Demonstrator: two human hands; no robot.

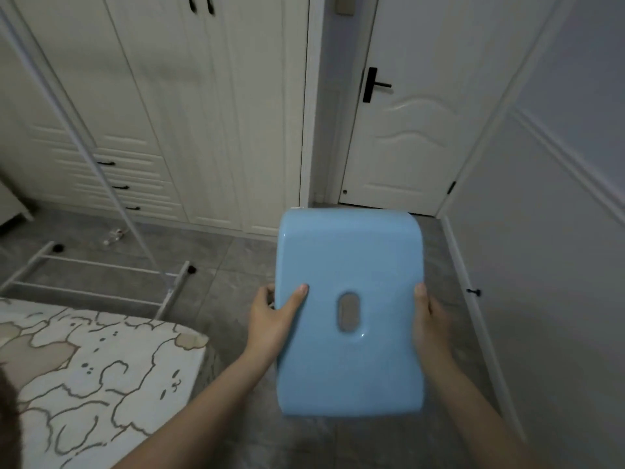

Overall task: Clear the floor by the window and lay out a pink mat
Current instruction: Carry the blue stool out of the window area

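The person holds a light blue plastic stool [350, 313] in front of the body, above the grey tiled floor [230, 265], its glossy seat facing the camera. The seat is a rounded rectangle with softly curved corners and an oval grip hole near its middle. The left hand [274, 316] grips the seat's left edge, thumb laid flat on top and fingers curled under the rim. The right hand [431, 319] grips the right edge in the same way, with only the thumb and the back of the hand showing. The stool's legs are hidden behind the seat, and the fingers beneath it cannot be seen. To the left, a mattress [88, 374] with a cartoon print is cut off by the frame edge. A white metal rack [101, 275] stands beyond it, before the white wardrobe [162, 106]; small items on the floor near it are too blurred to identify.
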